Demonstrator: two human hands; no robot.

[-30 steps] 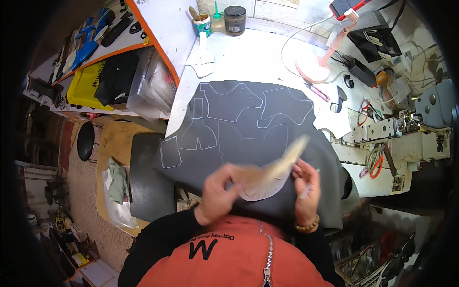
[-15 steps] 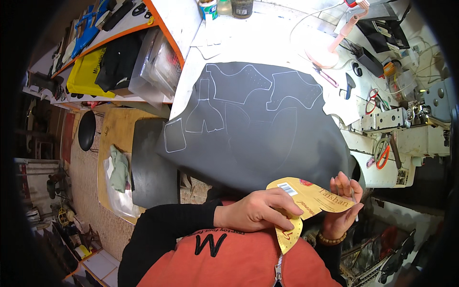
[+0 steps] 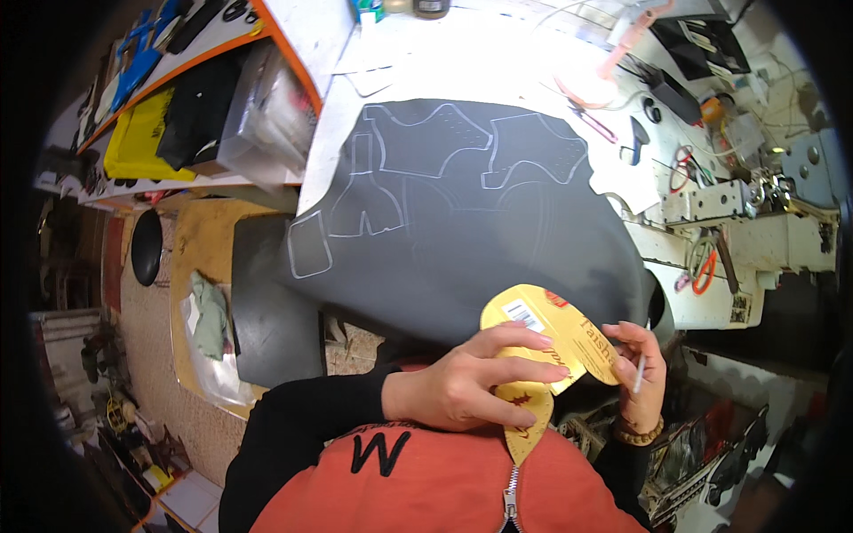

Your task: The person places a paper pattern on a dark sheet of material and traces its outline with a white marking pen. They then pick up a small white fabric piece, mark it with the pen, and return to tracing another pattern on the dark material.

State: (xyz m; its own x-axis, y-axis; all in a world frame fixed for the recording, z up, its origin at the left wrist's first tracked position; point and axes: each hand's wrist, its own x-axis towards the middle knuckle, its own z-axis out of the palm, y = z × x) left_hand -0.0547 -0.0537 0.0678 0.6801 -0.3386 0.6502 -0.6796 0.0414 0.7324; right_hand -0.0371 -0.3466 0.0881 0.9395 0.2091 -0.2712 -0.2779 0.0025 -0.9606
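Observation:
A yellow printed cardboard template point(image 3: 506, 306) with curved edges is held in front of my chest. My left hand point(image 3: 466, 382) grips it from the left, fingers spread over its face and thumb hidden. Beside its right end, my right hand point(image 3: 641, 377) holds a thin whitish pen point(image 3: 640, 369) between curled fingers; whether it also touches the card is unclear. Beyond both hands lies a dark grey sheet of leather-like material point(image 3: 462, 258), draped over the table's near edge. Pale outlines of several pattern shapes are drawn on its far and left parts.
The white table point(image 3: 462, 71) carries a pink lamp point(image 3: 622, 49), a pink-handled cutter point(image 3: 595, 124) and red-handled scissors point(image 3: 702, 266). A sewing machine point(image 3: 782, 200) stands at right. At left are an orange-edged shelf point(image 3: 298, 62) and a black-topped stool or bench point(image 3: 275, 302).
The template has tilted, its upper end lifting and its right end swinging down and left. My right fingers have drawn in around the pen. The whole view has shifted slightly.

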